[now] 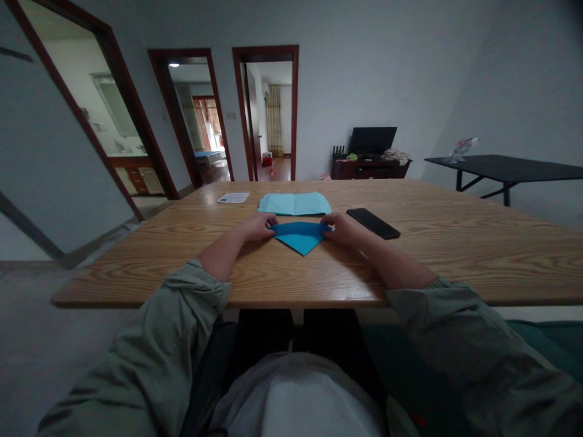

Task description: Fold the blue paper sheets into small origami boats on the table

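Observation:
A blue sheet of paper (300, 235), folded to a point toward me, lies on the wooden table (291, 282) in front of me. My left hand (261, 227) pinches its left corner between thumb and fingers. At the opposite corner, my right hand (338, 229) grips the paper in the same way. Just behind it rests a light blue paper (295, 204) with a crease down its middle. The fingertips of both hands are partly hidden by the folded sheet.
To the right of my right hand lies a black phone (373, 223). A small white card (234, 198) is at the far left of the table. Beyond stand a dark cabinet (371, 169) with a monitor (372, 140) and a black folding table (505, 167).

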Demonstrator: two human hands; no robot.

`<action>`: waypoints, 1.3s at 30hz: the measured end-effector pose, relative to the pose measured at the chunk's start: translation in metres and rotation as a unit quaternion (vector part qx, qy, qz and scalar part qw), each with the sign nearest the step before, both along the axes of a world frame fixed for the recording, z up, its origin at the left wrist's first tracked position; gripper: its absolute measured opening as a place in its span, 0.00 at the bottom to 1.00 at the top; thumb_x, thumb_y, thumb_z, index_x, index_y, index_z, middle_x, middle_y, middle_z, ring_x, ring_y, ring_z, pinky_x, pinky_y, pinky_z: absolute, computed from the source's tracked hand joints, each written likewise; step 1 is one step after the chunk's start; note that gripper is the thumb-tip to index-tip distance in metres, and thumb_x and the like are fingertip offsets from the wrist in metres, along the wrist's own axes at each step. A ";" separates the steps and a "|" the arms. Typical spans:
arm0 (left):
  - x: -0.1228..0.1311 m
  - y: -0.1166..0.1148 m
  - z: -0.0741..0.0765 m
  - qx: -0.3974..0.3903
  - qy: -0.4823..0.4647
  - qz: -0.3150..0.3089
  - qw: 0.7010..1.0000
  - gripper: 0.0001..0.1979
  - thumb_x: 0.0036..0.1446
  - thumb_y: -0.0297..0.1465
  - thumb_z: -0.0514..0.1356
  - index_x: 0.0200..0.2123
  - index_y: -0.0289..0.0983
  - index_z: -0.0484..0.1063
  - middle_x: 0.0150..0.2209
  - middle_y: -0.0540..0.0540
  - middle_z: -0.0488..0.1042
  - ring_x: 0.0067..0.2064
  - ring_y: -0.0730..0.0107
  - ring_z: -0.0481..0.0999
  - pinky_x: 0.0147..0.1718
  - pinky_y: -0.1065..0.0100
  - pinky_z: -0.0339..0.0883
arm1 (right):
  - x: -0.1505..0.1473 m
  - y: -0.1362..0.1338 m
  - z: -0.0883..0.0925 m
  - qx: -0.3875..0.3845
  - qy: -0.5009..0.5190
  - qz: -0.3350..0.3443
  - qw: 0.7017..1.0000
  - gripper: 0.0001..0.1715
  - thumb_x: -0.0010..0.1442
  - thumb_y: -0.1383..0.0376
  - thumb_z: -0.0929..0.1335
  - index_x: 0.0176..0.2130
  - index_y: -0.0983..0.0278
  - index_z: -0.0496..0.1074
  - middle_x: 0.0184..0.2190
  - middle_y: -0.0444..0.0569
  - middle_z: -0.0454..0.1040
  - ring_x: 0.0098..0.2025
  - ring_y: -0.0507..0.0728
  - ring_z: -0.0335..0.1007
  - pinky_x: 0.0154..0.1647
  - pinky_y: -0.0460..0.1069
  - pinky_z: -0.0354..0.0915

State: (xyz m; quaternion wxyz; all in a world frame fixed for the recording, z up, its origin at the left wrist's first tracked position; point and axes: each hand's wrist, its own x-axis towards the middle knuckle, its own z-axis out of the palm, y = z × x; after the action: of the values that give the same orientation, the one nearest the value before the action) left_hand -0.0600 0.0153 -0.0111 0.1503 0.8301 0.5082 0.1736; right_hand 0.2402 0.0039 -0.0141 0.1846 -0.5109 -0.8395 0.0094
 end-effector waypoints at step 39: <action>-0.004 0.000 0.004 -0.139 0.036 -0.039 0.989 0.24 0.35 0.47 0.68 0.33 0.37 0.74 0.29 0.49 0.74 0.29 0.70 0.71 0.25 0.72 0.59 | 0.012 0.004 0.000 -0.150 0.025 0.016 0.988 0.29 0.51 0.51 0.71 0.48 0.62 0.73 0.42 0.52 0.73 0.38 0.56 0.70 0.41 0.49 0.65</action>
State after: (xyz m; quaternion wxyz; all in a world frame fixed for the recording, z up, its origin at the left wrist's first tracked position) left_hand -0.0645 0.0152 -0.0074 0.2523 0.8262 0.4996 0.0654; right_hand 0.2524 0.0077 -0.0141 0.1268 -0.5190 -0.8317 0.1512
